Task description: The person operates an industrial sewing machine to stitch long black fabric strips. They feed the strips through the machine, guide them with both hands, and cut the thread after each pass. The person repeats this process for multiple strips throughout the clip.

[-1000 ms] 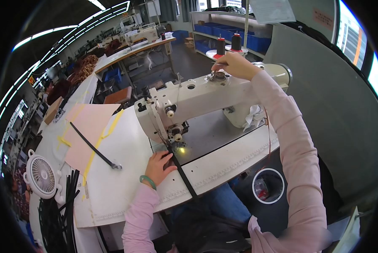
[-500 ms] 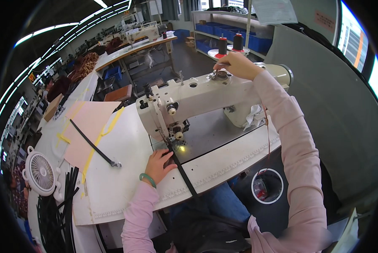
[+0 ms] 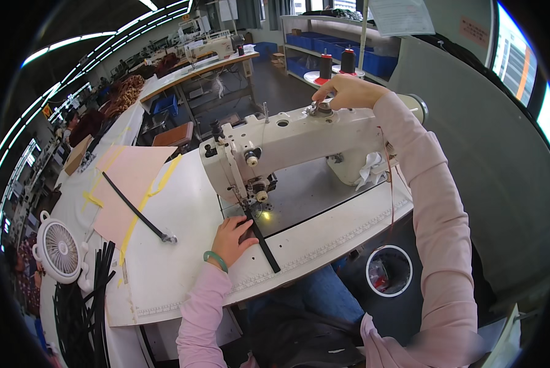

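My left hand [image 3: 229,242] lies beside a black strip [image 3: 264,245] at the white sewing machine's needle, fingertips touching it and thumb spread. The strip runs under the presser area [image 3: 247,202], lit by a small yellow light. My right hand [image 3: 347,91] reaches over the machine arm [image 3: 305,135], with curled fingers closed on a small metal fitting [image 3: 318,107] on top; the fingertips are partly hidden.
The white table [image 3: 158,282] carries pink sheets [image 3: 118,196] with yellow tape, a loose black cord [image 3: 130,205], a fan [image 3: 63,248] and black strips [image 3: 103,300]. Thread cones [image 3: 348,59] stand behind. A bucket [image 3: 388,271] is below right; a co-worker [image 3: 72,122] sits far left.
The black strip has slid away from me toward the needle; its near end now lies on the tabletop near the front edge. My right hand has shifted slightly right; my left hand stays in place.
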`<state>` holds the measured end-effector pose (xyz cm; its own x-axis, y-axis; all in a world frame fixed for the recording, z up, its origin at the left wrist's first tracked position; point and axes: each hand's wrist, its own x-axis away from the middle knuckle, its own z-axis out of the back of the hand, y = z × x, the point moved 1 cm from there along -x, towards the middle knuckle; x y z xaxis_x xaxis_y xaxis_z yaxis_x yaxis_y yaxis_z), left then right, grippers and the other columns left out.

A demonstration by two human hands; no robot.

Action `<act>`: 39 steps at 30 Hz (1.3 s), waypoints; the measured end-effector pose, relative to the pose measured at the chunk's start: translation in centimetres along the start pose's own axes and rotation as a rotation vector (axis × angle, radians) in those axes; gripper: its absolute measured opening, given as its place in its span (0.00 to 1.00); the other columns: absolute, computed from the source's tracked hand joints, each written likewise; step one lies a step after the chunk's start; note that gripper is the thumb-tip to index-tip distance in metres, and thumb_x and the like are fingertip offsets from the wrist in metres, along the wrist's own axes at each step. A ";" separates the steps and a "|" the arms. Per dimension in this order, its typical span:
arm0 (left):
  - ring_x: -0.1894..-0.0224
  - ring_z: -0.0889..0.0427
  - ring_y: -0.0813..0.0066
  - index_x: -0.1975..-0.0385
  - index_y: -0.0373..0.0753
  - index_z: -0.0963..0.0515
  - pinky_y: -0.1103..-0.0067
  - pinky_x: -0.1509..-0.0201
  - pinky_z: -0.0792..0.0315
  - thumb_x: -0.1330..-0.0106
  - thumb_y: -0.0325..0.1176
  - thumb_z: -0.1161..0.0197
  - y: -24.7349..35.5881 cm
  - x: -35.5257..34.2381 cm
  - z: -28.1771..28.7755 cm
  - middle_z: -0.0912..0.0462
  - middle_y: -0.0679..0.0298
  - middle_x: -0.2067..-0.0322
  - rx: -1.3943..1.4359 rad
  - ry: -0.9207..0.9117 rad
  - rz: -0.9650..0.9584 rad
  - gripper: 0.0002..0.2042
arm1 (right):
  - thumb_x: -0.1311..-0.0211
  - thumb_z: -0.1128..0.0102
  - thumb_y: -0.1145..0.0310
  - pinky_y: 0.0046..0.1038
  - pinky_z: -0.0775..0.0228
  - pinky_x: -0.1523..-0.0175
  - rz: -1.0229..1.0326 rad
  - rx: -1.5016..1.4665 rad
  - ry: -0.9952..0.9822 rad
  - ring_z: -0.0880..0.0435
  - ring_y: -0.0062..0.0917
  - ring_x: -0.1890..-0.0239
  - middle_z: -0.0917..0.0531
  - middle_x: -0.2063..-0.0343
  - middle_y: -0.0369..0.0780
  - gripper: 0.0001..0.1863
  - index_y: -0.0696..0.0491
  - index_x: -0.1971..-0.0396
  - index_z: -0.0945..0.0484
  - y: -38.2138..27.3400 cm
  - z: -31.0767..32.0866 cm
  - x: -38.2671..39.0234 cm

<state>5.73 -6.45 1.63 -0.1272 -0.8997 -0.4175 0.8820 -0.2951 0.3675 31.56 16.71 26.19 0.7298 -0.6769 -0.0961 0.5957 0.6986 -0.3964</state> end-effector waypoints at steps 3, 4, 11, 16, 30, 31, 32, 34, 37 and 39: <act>0.52 0.31 0.57 0.57 0.37 0.25 0.69 0.47 0.35 0.54 0.37 0.32 0.1 0.0 -0.1 0.28 0.56 0.54 0.010 0.006 -0.005 0.23 | 0.63 0.42 0.78 0.28 0.38 0.44 0.086 0.156 -0.035 0.27 0.32 0.51 0.23 0.55 0.43 0.26 0.56 0.55 0.24 0.3 -0.2 0.1; 0.52 0.31 0.57 0.57 0.37 0.25 0.69 0.47 0.35 0.54 0.37 0.32 0.1 0.0 0.0 0.28 0.56 0.54 0.011 0.007 -0.006 0.23 | 0.64 0.41 0.77 0.28 0.38 0.44 0.125 0.187 -0.025 0.27 0.32 0.51 0.24 0.55 0.43 0.27 0.56 0.54 0.25 0.5 -0.2 0.2; 0.51 0.31 0.57 0.57 0.37 0.25 0.69 0.47 0.36 0.53 0.39 0.32 0.1 -0.3 -0.2 0.28 0.56 0.54 0.014 -0.001 -0.016 0.23 | 0.66 0.37 0.77 0.26 0.35 0.50 0.235 0.178 0.003 0.26 0.29 0.55 0.24 0.56 0.41 0.30 0.55 0.53 0.26 1.6 -0.2 0.0; 0.50 0.32 0.59 0.57 0.38 0.25 0.69 0.47 0.37 0.51 0.43 0.34 -0.4 0.3 0.1 0.28 0.59 0.53 -0.028 -0.013 0.002 0.23 | 0.66 0.40 0.80 0.26 0.38 0.43 0.165 0.113 0.007 0.26 0.33 0.51 0.25 0.54 0.44 0.28 0.57 0.55 0.25 -0.4 -0.5 0.5; 0.56 0.27 0.62 0.65 0.33 0.22 0.73 0.51 0.32 0.48 0.34 0.37 -0.7 -0.1 -0.5 0.22 0.59 0.61 0.008 0.070 -0.068 0.13 | 0.66 0.53 0.93 0.19 0.35 0.70 0.400 0.156 0.768 0.31 0.21 0.76 0.26 0.63 0.39 0.27 0.57 0.61 0.22 -0.9 -12.0 11.9; 0.56 0.27 0.63 0.66 0.33 0.22 0.74 0.52 0.31 0.48 0.33 0.37 -0.7 -0.2 -0.6 0.22 0.60 0.61 -0.020 0.075 -0.083 0.12 | 0.65 0.52 0.92 0.19 0.35 0.70 0.390 0.145 0.759 0.32 0.21 0.76 0.26 0.63 0.39 0.26 0.58 0.61 0.22 -0.7 -13.3 12.5; 0.56 0.27 0.64 0.66 0.33 0.22 0.75 0.52 0.31 0.48 0.32 0.38 -0.7 -0.1 -0.6 0.22 0.60 0.61 -0.051 0.076 -0.098 0.11 | 0.65 0.52 0.92 0.19 0.36 0.71 0.379 0.129 0.751 0.33 0.21 0.77 0.26 0.63 0.40 0.25 0.58 0.62 0.22 -0.4 -14.6 13.0; 0.57 0.26 0.65 0.67 0.33 0.22 0.75 0.53 0.31 0.47 0.30 0.39 -0.7 -0.1 -0.5 0.22 0.61 0.62 -0.076 0.070 -0.107 0.10 | 0.62 0.51 0.92 0.19 0.37 0.72 0.328 0.096 0.752 0.34 0.21 0.77 0.26 0.63 0.40 0.23 0.59 0.63 0.22 0.8 -16.7 13.5; 0.58 0.26 0.65 0.68 0.33 0.21 0.75 0.53 0.30 0.47 0.28 0.40 -0.7 -0.3 -0.5 0.21 0.61 0.62 -0.055 0.053 -0.099 0.08 | 0.56 0.50 0.90 0.18 0.38 0.73 0.225 0.017 0.731 0.33 0.20 0.76 0.26 0.63 0.39 0.18 0.58 0.65 0.22 2.8 -18.2 14.0; 0.58 0.25 0.64 0.69 0.34 0.21 0.75 0.53 0.30 0.47 0.27 0.41 -1.1 -0.5 -0.3 0.21 0.61 0.63 -0.033 0.050 -0.096 0.08 | 0.53 0.50 0.89 0.18 0.39 0.73 0.155 -0.035 0.707 0.31 0.20 0.74 0.25 0.63 0.39 0.16 0.58 0.65 0.22 4.2 -18.5 13.9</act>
<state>5.01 -5.59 1.15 -0.1894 -0.8504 -0.4909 0.8814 -0.3676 0.2967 38.01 5.97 6.32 0.4065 -0.5671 -0.7163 0.4834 0.7988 -0.3581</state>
